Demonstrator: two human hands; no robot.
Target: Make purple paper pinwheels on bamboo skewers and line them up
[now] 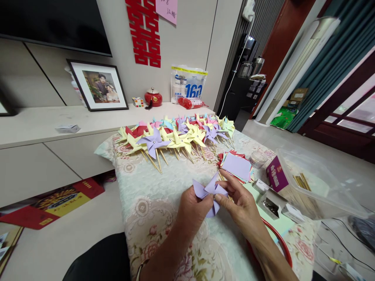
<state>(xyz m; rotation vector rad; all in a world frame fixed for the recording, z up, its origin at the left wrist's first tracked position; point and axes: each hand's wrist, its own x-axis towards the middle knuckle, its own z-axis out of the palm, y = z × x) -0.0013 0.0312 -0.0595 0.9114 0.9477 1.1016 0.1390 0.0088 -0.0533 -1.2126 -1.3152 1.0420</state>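
Note:
A purple paper pinwheel [211, 188] is between my hands, over the near part of the flowered tablecloth [152, 187]. My left hand [191, 210] is closed on its left side, thumb at the middle. My right hand [238, 199] touches its centre and right side with the thumb, the other fingers curled behind; whether they pinch a pin or a stick there I cannot make out. Just past my right hand lies a stack of coloured paper sheets [235, 166], purple on top. Right of it a small open box [270, 205] holds small metal pieces.
Many finished pinwheels [154, 143] on sticks crowd the table's far side. A clear plastic bin [310, 171] with sticks stands at the right. A red curved handle [281, 242] lies near my right forearm. Behind is a white cabinet [35, 128] with a framed photo [98, 88].

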